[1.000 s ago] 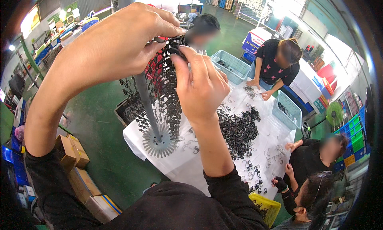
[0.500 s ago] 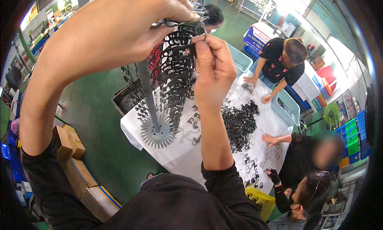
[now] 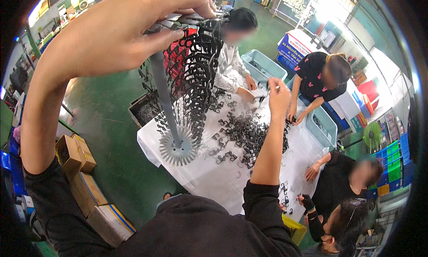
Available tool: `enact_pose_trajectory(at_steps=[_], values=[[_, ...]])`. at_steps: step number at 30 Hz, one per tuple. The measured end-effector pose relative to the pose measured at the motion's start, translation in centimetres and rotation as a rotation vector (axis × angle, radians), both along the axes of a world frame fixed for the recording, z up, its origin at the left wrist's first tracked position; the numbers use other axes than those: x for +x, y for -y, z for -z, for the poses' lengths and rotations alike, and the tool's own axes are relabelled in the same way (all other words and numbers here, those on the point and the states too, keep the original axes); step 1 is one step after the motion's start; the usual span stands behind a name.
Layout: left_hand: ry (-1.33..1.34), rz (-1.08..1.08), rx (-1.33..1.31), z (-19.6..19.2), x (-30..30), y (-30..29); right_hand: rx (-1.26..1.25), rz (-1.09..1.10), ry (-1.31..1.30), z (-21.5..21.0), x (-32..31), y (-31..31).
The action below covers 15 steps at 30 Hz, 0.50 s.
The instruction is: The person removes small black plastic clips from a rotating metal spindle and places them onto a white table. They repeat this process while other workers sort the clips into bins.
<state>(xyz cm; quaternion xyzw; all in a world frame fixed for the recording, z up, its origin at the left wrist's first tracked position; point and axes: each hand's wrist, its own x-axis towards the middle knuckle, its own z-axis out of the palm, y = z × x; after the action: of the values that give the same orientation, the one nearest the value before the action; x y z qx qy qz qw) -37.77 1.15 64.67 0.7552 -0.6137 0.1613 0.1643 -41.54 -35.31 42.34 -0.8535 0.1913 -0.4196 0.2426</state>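
My left hand point(image 3: 147, 29) reaches up to the top of a metal rack, its thumb below and fingers over the edge of an upper slotted disc point(image 3: 194, 18). A grey post point(image 3: 162, 96) runs down from there to a toothed round metal disc point(image 3: 171, 155). Long strings of black hook-shaped pieces point(image 3: 200, 74) hang beside the post. Away from the rack, over the table, my right hand point(image 3: 279, 96) is closed in a pinch. A small dark piece, seemingly one of the black hooks, shows at its fingertips. Below lies a loose pile of black hooks point(image 3: 245, 134).
The white-covered table point(image 3: 209, 176) carries scattered hooks. Blue baskets point(image 3: 322, 127) stand along its far right side, with a yellow basket point(image 3: 294, 230) near me. Several people work around the table. Cardboard boxes point(image 3: 91, 190) sit on the green floor at left.
My right hand has moved from the rack's top to the right, over the table. My left hand stays at the rack's top. The person behind the rack now shows more.
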Motion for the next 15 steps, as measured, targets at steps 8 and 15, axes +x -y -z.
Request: enact_pose_trajectory(at_steps=[8,15], values=[[0.056,-0.143,0.133,-0.1,0.0,-1.4,-0.156,-0.267,0.529,-5.3,-0.2,-12.0],[0.014,-0.234,0.068,0.3,-2.3,5.0,-0.347,-0.160,0.590,-9.6,0.3,-19.2]])
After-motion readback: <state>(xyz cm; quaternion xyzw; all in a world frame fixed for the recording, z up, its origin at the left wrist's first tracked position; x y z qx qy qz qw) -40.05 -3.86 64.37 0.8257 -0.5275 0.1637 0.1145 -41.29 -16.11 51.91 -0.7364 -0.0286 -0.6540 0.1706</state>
